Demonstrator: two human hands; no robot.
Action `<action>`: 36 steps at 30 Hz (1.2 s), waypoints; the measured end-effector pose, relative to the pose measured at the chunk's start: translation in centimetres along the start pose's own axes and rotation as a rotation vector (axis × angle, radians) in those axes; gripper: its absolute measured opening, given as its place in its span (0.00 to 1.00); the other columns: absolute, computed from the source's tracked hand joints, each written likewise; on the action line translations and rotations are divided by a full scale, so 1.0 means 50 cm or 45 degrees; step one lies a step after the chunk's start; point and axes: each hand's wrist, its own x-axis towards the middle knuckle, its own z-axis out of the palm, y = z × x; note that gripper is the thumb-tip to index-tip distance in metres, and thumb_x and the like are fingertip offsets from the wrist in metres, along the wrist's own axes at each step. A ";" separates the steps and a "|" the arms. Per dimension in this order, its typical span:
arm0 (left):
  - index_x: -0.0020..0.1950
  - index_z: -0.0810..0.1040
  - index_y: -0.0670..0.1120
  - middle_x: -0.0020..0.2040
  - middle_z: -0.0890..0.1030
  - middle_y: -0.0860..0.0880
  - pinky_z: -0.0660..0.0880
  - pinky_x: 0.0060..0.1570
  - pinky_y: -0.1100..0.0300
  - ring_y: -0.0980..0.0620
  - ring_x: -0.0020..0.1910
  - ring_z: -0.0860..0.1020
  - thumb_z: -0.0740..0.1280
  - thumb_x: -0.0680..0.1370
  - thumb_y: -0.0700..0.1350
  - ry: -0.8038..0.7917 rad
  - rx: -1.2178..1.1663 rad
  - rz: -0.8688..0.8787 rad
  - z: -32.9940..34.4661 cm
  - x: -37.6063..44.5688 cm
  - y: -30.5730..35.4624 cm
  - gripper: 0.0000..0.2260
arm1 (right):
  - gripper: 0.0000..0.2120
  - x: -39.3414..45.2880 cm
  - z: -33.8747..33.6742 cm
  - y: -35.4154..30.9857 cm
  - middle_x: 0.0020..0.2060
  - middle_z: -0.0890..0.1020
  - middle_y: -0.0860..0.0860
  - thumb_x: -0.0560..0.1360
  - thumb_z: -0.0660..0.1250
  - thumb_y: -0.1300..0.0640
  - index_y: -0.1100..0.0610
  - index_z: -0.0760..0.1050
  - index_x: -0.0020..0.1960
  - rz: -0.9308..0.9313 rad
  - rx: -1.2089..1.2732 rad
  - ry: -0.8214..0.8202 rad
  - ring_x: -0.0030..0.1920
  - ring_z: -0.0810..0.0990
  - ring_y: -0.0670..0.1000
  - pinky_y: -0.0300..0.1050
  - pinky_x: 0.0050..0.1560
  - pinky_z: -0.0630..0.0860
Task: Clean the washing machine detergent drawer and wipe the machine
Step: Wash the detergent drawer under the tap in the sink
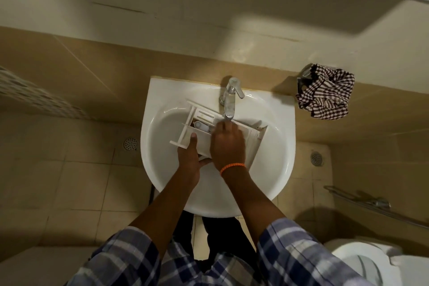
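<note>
We count one detergent drawer [204, 121] in one basin [162, 165], its long axis slanting from far-left to near-right under the tap [229, 97]. Our left hand [189, 158] grips its near edge, thumb on top; our right hand [228, 144] lies palm-down inside it (whether it holds anything, we cannot tell)

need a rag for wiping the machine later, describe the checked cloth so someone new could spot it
Start at the white ceramic basin against the beige tiled wall. Look past its right rim, level with the chrome tap, to a small metal wall holder. The crumpled dark-and-white checked cloth hangs bunched there, the only patterned fabric on the wall.
</note>
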 end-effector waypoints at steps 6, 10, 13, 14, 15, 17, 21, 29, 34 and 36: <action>0.78 0.73 0.48 0.67 0.82 0.40 0.86 0.37 0.45 0.38 0.62 0.83 0.70 0.84 0.52 0.079 -0.100 -0.030 -0.032 0.006 0.010 0.23 | 0.16 0.013 0.019 0.067 0.54 0.83 0.57 0.86 0.58 0.53 0.60 0.81 0.60 -0.124 0.233 0.024 0.52 0.82 0.60 0.54 0.53 0.80; 0.77 0.74 0.47 0.66 0.82 0.38 0.86 0.37 0.45 0.39 0.60 0.83 0.68 0.85 0.52 0.068 -0.122 -0.076 -0.014 -0.009 -0.007 0.21 | 0.16 -0.002 0.031 0.027 0.53 0.82 0.58 0.84 0.59 0.54 0.61 0.81 0.61 -0.015 0.211 0.074 0.53 0.81 0.58 0.53 0.53 0.80; 0.77 0.74 0.45 0.65 0.83 0.37 0.85 0.36 0.46 0.38 0.60 0.83 0.67 0.86 0.52 0.077 -0.172 -0.127 -0.014 -0.019 -0.025 0.21 | 0.17 0.006 0.030 0.032 0.58 0.82 0.56 0.83 0.59 0.54 0.60 0.80 0.65 -0.228 0.319 -0.064 0.58 0.81 0.56 0.52 0.59 0.80; 0.77 0.74 0.45 0.65 0.83 0.37 0.85 0.36 0.46 0.38 0.62 0.83 0.67 0.85 0.52 0.082 -0.187 -0.149 -0.016 -0.019 -0.028 0.22 | 0.17 0.010 0.028 0.050 0.55 0.83 0.56 0.81 0.58 0.55 0.60 0.82 0.60 -0.199 0.285 -0.033 0.55 0.81 0.57 0.54 0.56 0.80; 0.77 0.73 0.45 0.66 0.82 0.37 0.85 0.36 0.46 0.37 0.63 0.82 0.68 0.85 0.52 0.088 -0.193 -0.167 -0.015 -0.019 -0.031 0.22 | 0.15 0.011 0.027 0.066 0.50 0.84 0.56 0.80 0.59 0.55 0.60 0.83 0.53 -0.100 0.223 0.041 0.51 0.82 0.59 0.55 0.51 0.81; 0.77 0.74 0.45 0.66 0.82 0.37 0.85 0.35 0.45 0.36 0.64 0.82 0.68 0.85 0.52 0.086 -0.176 -0.186 -0.005 -0.018 -0.040 0.22 | 0.15 0.005 0.023 0.065 0.43 0.83 0.58 0.77 0.59 0.56 0.61 0.82 0.45 0.144 0.138 0.155 0.45 0.82 0.61 0.54 0.45 0.80; 0.76 0.74 0.45 0.66 0.83 0.37 0.85 0.37 0.45 0.37 0.63 0.83 0.66 0.85 0.53 0.059 -0.149 -0.170 0.005 -0.015 -0.040 0.21 | 0.16 0.001 0.029 0.043 0.54 0.83 0.57 0.81 0.60 0.57 0.61 0.82 0.61 -0.182 0.275 -0.004 0.54 0.81 0.57 0.52 0.54 0.80; 0.75 0.75 0.46 0.64 0.83 0.37 0.85 0.35 0.45 0.39 0.59 0.84 0.67 0.86 0.52 0.080 -0.139 -0.142 0.011 -0.018 -0.021 0.19 | 0.20 0.012 0.024 0.037 0.56 0.83 0.57 0.79 0.56 0.57 0.61 0.83 0.62 -0.094 0.376 -0.051 0.58 0.81 0.58 0.53 0.60 0.81; 0.74 0.74 0.47 0.63 0.80 0.39 0.85 0.34 0.43 0.38 0.59 0.81 0.69 0.85 0.50 0.106 -0.074 -0.152 0.018 -0.014 0.002 0.19 | 0.16 0.056 -0.003 0.073 0.49 0.89 0.46 0.79 0.62 0.64 0.54 0.89 0.52 0.440 1.019 -0.131 0.54 0.86 0.45 0.49 0.65 0.80; 0.74 0.75 0.46 0.64 0.79 0.38 0.85 0.33 0.43 0.37 0.59 0.81 0.69 0.85 0.49 0.133 -0.047 -0.150 0.030 -0.015 0.005 0.19 | 0.16 0.063 -0.010 0.069 0.48 0.89 0.46 0.79 0.63 0.63 0.54 0.89 0.51 0.485 1.047 -0.125 0.54 0.86 0.45 0.48 0.65 0.80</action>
